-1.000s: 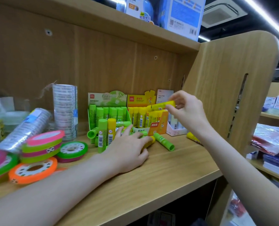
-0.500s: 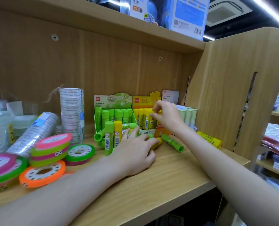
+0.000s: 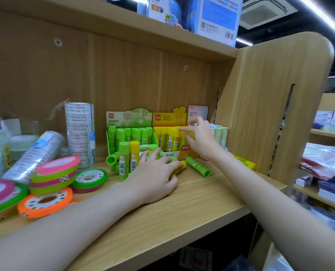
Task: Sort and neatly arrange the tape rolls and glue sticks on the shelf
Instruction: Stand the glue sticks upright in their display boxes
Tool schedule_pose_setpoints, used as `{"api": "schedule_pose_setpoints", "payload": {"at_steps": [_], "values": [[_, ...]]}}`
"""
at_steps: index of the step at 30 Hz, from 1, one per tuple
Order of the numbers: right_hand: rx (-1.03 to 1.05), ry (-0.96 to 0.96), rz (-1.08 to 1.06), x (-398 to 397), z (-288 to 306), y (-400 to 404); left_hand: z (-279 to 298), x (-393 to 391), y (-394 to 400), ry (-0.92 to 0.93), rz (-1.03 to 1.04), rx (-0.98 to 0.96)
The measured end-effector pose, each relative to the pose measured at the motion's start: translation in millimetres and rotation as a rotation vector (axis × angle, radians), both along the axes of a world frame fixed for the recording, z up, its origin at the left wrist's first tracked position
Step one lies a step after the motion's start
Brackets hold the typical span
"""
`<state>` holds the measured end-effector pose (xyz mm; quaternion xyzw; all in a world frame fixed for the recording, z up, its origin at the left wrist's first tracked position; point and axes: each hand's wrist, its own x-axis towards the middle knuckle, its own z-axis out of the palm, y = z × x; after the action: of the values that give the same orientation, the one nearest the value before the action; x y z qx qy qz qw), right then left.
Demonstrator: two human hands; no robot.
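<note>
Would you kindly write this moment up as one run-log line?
right hand: pinching yellow glue stick into yellow box | left hand: resting on loose sticks on shelf | green stick: lying loose

Upright green glue sticks [image 3: 132,134] and yellow glue sticks [image 3: 167,138] packed in matching display boxes at shelf rear; loose green stick [image 3: 198,166] lying flat in front; colourful tape rolls [image 3: 54,176] stacked at left beside clear tape stack [image 3: 80,133].
</note>
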<state>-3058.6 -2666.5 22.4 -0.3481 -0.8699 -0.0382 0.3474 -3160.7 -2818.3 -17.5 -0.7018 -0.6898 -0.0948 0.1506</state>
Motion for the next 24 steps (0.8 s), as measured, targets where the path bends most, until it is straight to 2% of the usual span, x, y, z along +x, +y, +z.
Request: {"api": "schedule_pose_setpoints", "payload": {"at_steps": [3,5,7,9,11,13,15,17,21,24], "values": [[-0.068,0.074,-0.117,43.6,-4.3,0.4,-0.2,-0.2,0.7,-0.005,-0.001,-0.012],[-0.100,0.027,-0.262,78.2,-6.6,4.9,0.0,-0.7,0.7,-0.011,-0.006,-0.024],[-0.177,-0.097,-0.343,103.6,-8.2,4.7,0.4,-0.1,0.4,-0.005,0.001,-0.035],[-0.276,-0.310,-0.366,109.6,-11.1,-2.3,0.6,-0.3,-1.0,-0.006,0.002,-0.036],[-0.290,-0.428,-0.364,105.3,-15.2,-10.0,0.9,-0.1,-1.4,-0.013,0.002,-0.042],[-0.299,-0.343,-0.273,98.0,-16.6,-16.8,0.9,0.1,-2.4,-0.006,0.009,-0.044],[-0.313,-0.157,-0.149,95.0,-18.9,-23.2,1.2,0.2,-2.6,-0.007,0.006,-0.047],[-0.281,-0.033,-0.154,99.9,-23.6,-24.1,0.4,-0.3,-1.5,-0.013,-0.002,-0.038],[-0.404,-0.150,-0.307,112.3,-34.2,-23.2,0.1,-0.4,-0.6,-0.009,-0.003,-0.026],[-0.310,-0.067,-0.090,103.6,-35.7,-29.3,-1.1,-0.1,-1.4,-0.023,-0.004,-0.001]]}}
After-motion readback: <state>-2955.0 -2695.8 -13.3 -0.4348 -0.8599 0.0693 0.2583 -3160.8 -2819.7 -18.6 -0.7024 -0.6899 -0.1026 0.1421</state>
